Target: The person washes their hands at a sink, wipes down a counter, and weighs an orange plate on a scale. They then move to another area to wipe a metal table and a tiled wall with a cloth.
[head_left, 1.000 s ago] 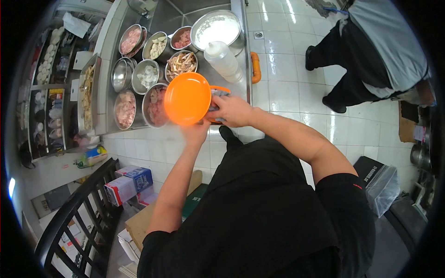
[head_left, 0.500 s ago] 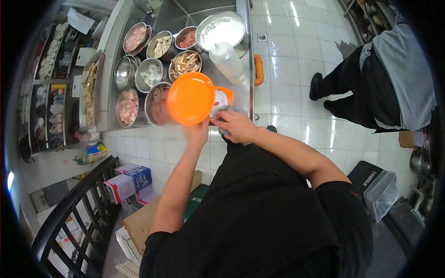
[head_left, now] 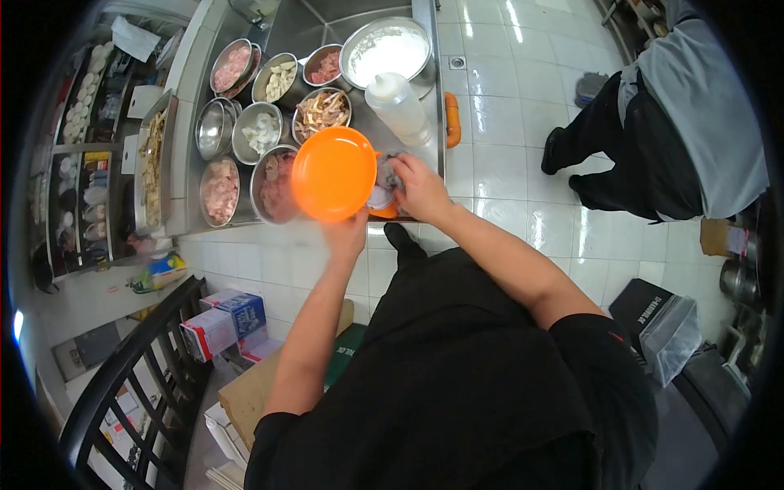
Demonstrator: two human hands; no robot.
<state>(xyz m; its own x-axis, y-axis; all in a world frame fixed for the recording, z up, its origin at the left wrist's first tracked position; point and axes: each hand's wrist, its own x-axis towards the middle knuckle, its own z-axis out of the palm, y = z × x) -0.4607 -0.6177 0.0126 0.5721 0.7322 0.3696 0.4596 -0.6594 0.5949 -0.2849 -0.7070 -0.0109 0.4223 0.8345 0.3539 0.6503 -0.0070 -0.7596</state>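
Note:
My left hand (head_left: pixel 349 233) grips the lower edge of a round orange scale pan (head_left: pixel 334 174), its fingers partly hidden beneath the rim. Just right of it, an orange kitchen scale (head_left: pixel 384 211) with a white dial stands at the counter's front edge, partly covered by the pan and my hand. In my right hand (head_left: pixel 423 189) a bunched grey cloth (head_left: pixel 390 170) is pressed against the scale's upper part. Behind the scale stands a clear squeeze bottle (head_left: pixel 398 110) with white contents. A metal bowl of mushroom-like strips (head_left: pixel 323 113) sits behind the pan.
Several metal bowls of raw meat (head_left: pixel 220 193) and cut vegetables (head_left: pixel 261 132) crowd the steel counter's left. A large bowl of white stuff (head_left: pixel 386 53) stands by the sink (head_left: pixel 339 11). Another person (head_left: pixel 653 131) is on the tiled floor to the right. Boxes (head_left: pixel 224 322) lie lower left.
My right hand has moved with the grey cloth from the scale's near side up to its far side. The pan stays almost in place in my left hand. The other person has shifted slightly.

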